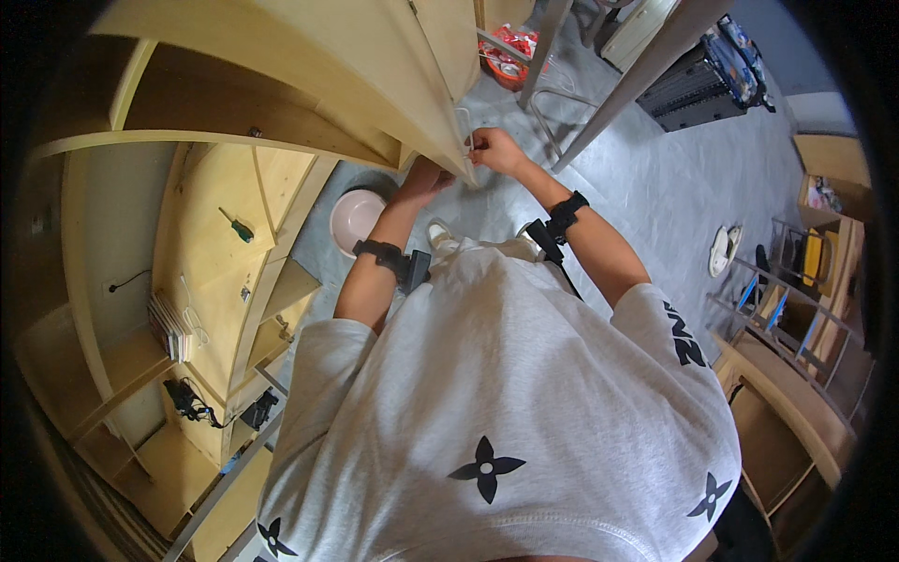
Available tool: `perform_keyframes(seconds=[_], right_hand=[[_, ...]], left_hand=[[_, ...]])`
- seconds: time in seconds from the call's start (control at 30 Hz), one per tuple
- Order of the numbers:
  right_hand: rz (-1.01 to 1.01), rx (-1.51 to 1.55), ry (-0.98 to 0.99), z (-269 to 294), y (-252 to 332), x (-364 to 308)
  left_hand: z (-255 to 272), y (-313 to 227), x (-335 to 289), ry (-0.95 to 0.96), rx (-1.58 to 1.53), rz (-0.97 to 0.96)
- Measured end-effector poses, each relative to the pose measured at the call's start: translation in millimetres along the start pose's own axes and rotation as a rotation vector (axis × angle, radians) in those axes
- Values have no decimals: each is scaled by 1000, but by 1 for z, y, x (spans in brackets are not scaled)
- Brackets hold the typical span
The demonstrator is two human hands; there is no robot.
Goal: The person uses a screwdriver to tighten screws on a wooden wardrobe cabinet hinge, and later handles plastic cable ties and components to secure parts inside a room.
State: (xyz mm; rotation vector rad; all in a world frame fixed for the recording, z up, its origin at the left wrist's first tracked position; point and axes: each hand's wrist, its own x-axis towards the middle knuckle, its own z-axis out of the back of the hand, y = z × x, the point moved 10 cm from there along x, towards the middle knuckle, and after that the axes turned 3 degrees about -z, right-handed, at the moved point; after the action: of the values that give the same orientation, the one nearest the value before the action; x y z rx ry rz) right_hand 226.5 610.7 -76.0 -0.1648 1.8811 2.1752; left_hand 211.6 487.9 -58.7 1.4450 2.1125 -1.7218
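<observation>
A pale wooden cabinet door (393,70) reaches out in front of me, its lower corner between my two hands. On the right of that corner is my right hand (499,151), its fingers pinched together at the door's edge. A thin whitish strip or cord (464,118) shows beside those fingertips; what exactly they grip is too small to make out. My left hand (428,178) is at the other side of the corner, close under the wood. The panel hides part of it, and its fingers do not show well. Both forearms wear black strapped devices.
A pink basin (355,221) stands on the grey floor (646,187) by my left arm. A green-handled screwdriver (238,228) lies on the wooden desk (201,253) at left. Metal legs (599,108) and a red basket (507,58) stand ahead; white shoes (723,251) lie right.
</observation>
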Motion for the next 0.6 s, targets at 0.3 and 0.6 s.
perform_keyframes(seconds=[0.3, 0.6], right_hand=[[-93, 65, 86, -10, 7, -5], [-132, 123, 19, 4, 27, -19]], left_hand=[[21, 18, 7, -46, 28, 98], [-1, 15, 9, 187, -290, 35]])
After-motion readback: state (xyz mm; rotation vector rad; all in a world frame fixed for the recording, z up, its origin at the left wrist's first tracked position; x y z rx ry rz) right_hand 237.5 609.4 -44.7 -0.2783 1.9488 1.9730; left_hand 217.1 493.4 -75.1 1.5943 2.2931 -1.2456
